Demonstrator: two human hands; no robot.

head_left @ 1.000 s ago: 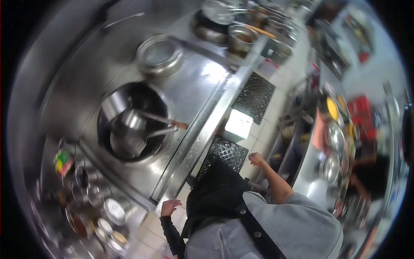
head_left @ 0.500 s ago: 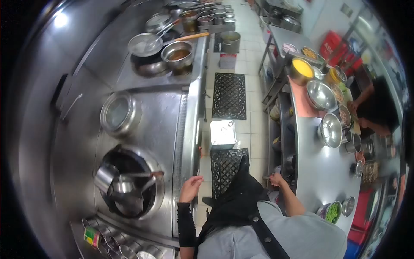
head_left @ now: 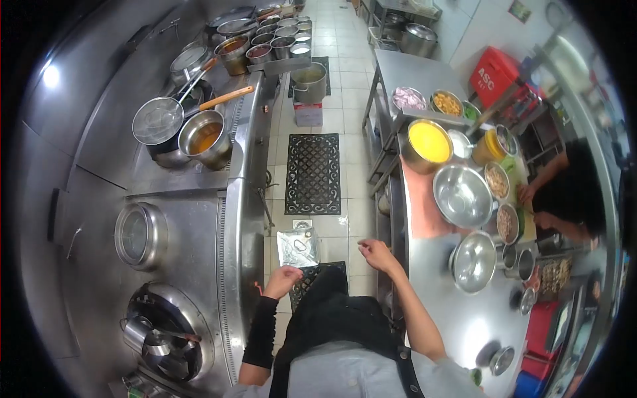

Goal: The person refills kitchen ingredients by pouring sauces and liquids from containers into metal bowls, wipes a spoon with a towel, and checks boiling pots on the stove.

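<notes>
So going left to right: there's a wok (head_left: 207, 331) sunk in the near left of the range, with a ladle (head_left: 158, 345) in it, and farther up a wooden handle (head_left: 225, 98) angles toward the aisle by the pot of orange liquid (head_left: 204, 138). I'd mind the left elbow around that edge. The left hand (head_left: 283, 281) hangs just off the range front, fingers loosely curled, about half open, nothing in it that I can see. In the middle, the square shiny container (head_left: 296, 249) sits on the floor just beyond that hand, with the near mat (head_left: 337, 270) right by it and the far mat (head_left: 313, 174) farther up. Honestly, footing matters most here imo: eyes down, feet clear of the container's corners and mat edges. The right hand (head_left: 377, 255) is over the aisle, also loosely half open and looks empty, apart from the steel counter (head_left: 431, 298). Keep that arm tucked imo, since the steel bowl (head_left: 462, 196) and others crowd the counter. A co-worker's hands (head_left: 527, 194) are at the far right, well apart.
</notes>
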